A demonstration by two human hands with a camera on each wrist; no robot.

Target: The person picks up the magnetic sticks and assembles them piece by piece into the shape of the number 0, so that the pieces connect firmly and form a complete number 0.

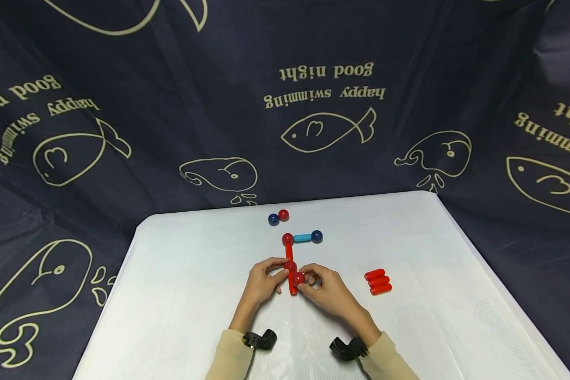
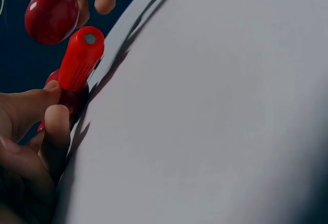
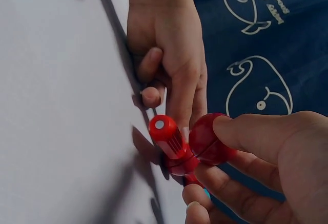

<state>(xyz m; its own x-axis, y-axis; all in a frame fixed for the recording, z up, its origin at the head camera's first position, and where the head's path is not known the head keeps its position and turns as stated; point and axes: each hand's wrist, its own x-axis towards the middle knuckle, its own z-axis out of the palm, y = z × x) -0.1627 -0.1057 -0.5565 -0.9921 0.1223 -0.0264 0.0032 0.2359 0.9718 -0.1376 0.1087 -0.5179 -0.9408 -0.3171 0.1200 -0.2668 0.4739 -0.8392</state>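
A chain of magnetic pieces lies on the white table. At its far end, a red ball [image 1: 287,239] joins a light blue rod [image 1: 302,238] that ends in a dark blue ball [image 1: 316,236]. From there a red rod [image 1: 289,251] runs toward me to a middle red ball [image 1: 290,266], which my left hand [image 1: 260,282] pinches between thumb and fingers. A second red rod [image 2: 82,57] sticks out from that ball, its metal tip facing the left wrist camera. My right hand [image 1: 330,290] pinches another red ball [image 3: 210,139] by the near rod, overlapping the middle ball in the right wrist view.
Several loose red rods [image 1: 378,282] lie side by side on the table to the right. A loose dark blue ball [image 1: 273,219] and a red ball [image 1: 283,215] sit together near the far edge. Behind the table [image 1: 195,248] hangs a dark blue cloth [image 1: 332,174] with fish drawings.
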